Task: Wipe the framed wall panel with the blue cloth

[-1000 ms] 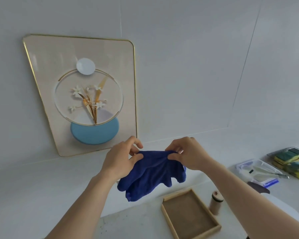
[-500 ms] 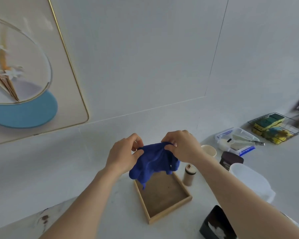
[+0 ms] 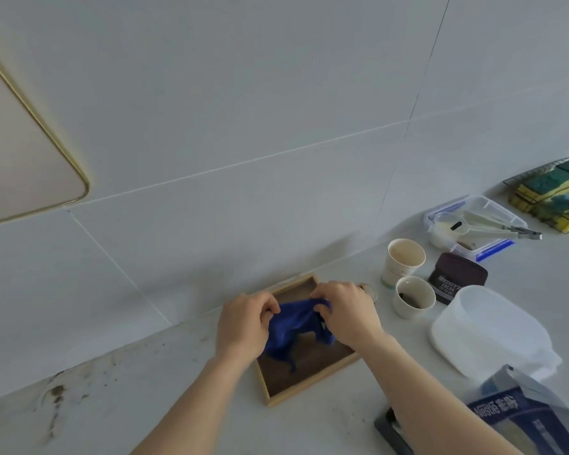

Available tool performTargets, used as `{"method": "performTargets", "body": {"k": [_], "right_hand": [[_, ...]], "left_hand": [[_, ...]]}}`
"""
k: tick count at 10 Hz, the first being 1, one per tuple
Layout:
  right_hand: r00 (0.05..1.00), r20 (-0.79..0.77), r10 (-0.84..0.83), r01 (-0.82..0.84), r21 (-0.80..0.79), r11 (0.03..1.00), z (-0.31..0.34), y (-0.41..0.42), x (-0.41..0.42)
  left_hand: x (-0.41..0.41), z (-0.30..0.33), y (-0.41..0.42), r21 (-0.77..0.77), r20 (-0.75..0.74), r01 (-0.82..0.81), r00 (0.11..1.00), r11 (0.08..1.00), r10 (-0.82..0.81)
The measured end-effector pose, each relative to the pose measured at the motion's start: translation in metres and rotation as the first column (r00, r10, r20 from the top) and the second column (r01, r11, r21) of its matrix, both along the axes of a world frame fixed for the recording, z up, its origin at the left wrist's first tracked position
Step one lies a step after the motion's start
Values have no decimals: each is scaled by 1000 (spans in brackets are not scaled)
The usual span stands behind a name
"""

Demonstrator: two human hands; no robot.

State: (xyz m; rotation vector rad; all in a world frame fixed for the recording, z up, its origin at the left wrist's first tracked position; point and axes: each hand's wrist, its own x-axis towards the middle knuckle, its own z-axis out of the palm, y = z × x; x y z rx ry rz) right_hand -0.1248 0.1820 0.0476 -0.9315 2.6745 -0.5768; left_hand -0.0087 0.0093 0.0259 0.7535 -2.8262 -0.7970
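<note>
Soft, fuzzy blue cloth [image 3: 293,330], bunched up. Light wooden tray [image 3: 312,387] with a dark, dull brown bottom. Smooth, pale stone-like table [image 3: 184,405], dirty with brown spots on the left. Flat, smooth white wall tiles [image 3: 260,103], a bit shiny. Framed wall panel [image 3: 17,152] with a thin, shiny gold metal edge. Two paper cups [image 3: 404,262]. Milky white plastic tub [image 3: 493,333]. Clear plastic box [image 3: 473,224]. Thin black wire rack [image 3: 552,188] with rough sponges.
</note>
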Motion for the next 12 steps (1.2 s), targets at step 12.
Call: {"method": "performTargets", "body": {"k": [12], "right_hand": [[965, 227, 132, -217, 408, 887, -41, -37, 69]], "left_hand": [[81, -7, -48, -139, 555, 136, 831, 981, -37]]}}
